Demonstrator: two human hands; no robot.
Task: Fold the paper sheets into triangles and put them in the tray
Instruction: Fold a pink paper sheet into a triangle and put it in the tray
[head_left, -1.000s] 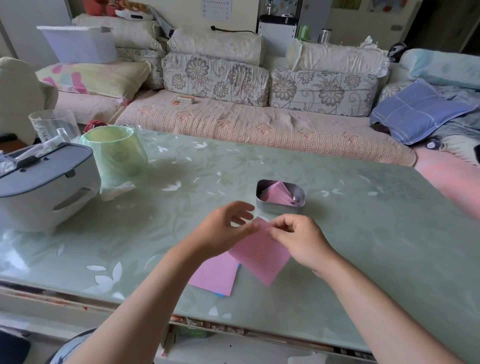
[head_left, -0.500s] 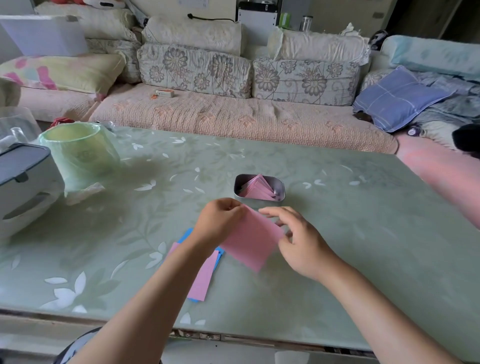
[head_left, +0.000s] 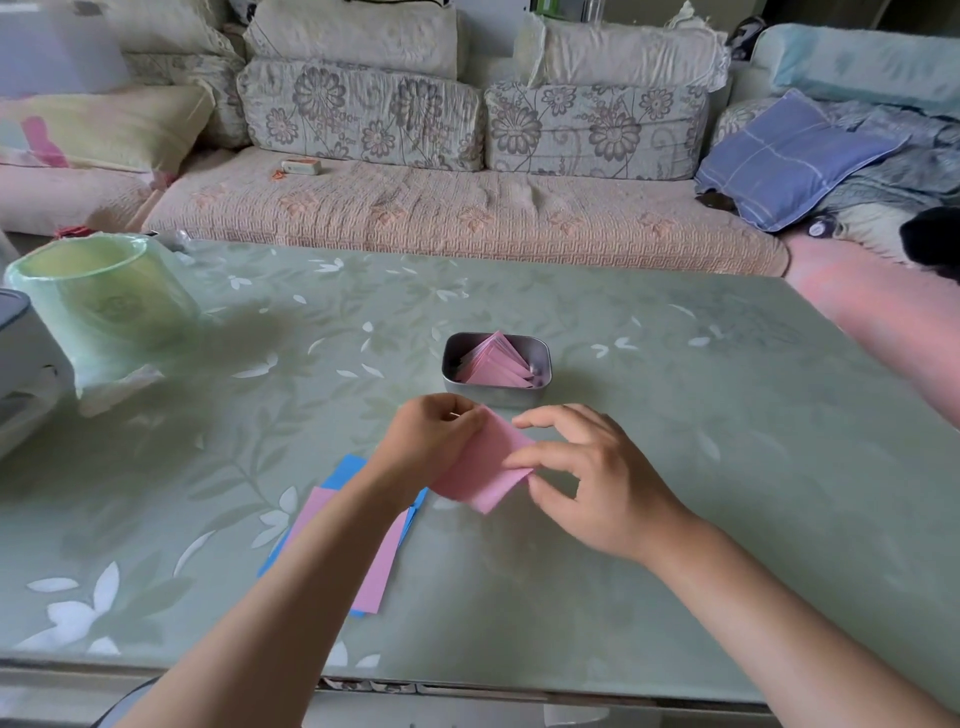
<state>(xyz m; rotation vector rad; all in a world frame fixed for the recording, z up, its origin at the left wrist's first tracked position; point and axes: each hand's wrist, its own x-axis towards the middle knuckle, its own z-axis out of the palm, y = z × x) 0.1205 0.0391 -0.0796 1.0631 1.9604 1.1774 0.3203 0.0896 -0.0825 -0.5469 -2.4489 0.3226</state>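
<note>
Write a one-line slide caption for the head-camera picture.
Left hand and right hand fold a pink sheet near a tray of pink triangles.

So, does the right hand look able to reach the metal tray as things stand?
Probably yes. The tray sits just beyond the right hand with bare table between them, and its top is open. The hand does pinch the pink sheet, which the left hand also grips.

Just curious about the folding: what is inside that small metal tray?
The small grey metal tray holds a pile of folded pink paper triangles. Its floor, and how many lie beneath, is covered.
</note>
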